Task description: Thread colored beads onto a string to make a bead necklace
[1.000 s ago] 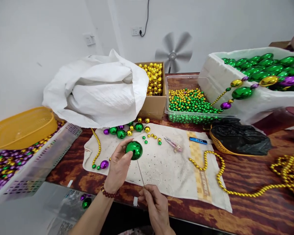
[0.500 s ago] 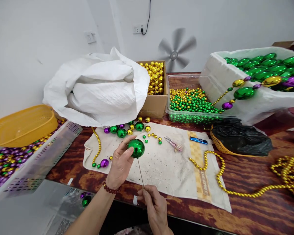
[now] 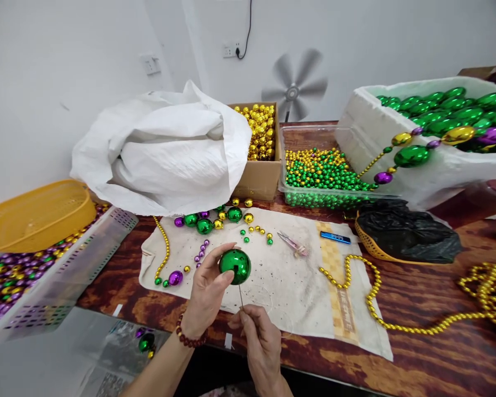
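Observation:
A large shiny green bead (image 3: 235,266) sits in the fingers of my left hand (image 3: 209,295), held above the cloth (image 3: 297,286). My right hand (image 3: 258,339) pinches a thin needle (image 3: 241,296) whose upper end meets the underside of the bead; whether it has entered the hole I cannot tell. Beyond my left hand lie small purple beads (image 3: 201,252), a larger purple bead (image 3: 176,277) and a cluster of green, gold and purple beads (image 3: 204,226). Small scissors-like snips (image 3: 292,243) and a blue object (image 3: 334,237) rest farther right on the cloth.
A white sack (image 3: 169,165) stands behind, beside a cardboard box (image 3: 258,179) of gold beads. A clear bin (image 3: 314,193) and a foam box (image 3: 372,132) hold more beads. Gold bead strands (image 3: 421,330) lie right. A crate (image 3: 66,275) stands left; a fan (image 3: 292,92) spins behind.
My left hand and the green bead have moved down and slightly right, toward my right hand. Less needle shows between them, and small purple beads on the cloth have come into view.

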`<state>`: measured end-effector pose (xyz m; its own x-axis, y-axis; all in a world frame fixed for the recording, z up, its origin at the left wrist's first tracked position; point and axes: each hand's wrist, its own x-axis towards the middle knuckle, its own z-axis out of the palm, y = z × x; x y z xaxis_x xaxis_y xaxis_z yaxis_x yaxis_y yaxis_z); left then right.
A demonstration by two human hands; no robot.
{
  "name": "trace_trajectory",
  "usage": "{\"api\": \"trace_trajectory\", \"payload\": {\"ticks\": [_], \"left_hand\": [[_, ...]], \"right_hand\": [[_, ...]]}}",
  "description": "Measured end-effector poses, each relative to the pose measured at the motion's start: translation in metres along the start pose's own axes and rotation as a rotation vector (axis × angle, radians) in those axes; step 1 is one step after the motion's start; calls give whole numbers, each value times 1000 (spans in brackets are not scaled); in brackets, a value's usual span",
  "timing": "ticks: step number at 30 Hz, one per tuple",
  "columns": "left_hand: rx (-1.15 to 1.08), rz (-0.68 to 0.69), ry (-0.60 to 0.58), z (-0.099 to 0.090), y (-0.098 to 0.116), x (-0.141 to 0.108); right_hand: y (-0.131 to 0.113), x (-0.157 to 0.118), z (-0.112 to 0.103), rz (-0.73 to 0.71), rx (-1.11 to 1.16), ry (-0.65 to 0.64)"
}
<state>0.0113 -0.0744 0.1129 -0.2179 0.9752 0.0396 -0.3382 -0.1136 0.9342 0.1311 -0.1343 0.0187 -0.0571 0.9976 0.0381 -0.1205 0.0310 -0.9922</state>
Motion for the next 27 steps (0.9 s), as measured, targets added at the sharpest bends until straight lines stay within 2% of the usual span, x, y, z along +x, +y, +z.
{"api": "trace_trajectory", "payload": {"ticks": [6,8,16,23,27], "left_hand": [[177,214,-42,-6,-9,-3],[184,244,-33,-7,-10,-2],[-5,115,83,0,6,12],[-97,80,93,3,15,23],[-97,61,61,0,16,25]], "right_hand": [[4,-1,-4,-14,-10,4],[6,-3,-4,-2,0,-8],[15,-14,-8,79,21,-62],[20,-19,-11,125,36,-61],[18,-16,-11,107,0,-59]]}}
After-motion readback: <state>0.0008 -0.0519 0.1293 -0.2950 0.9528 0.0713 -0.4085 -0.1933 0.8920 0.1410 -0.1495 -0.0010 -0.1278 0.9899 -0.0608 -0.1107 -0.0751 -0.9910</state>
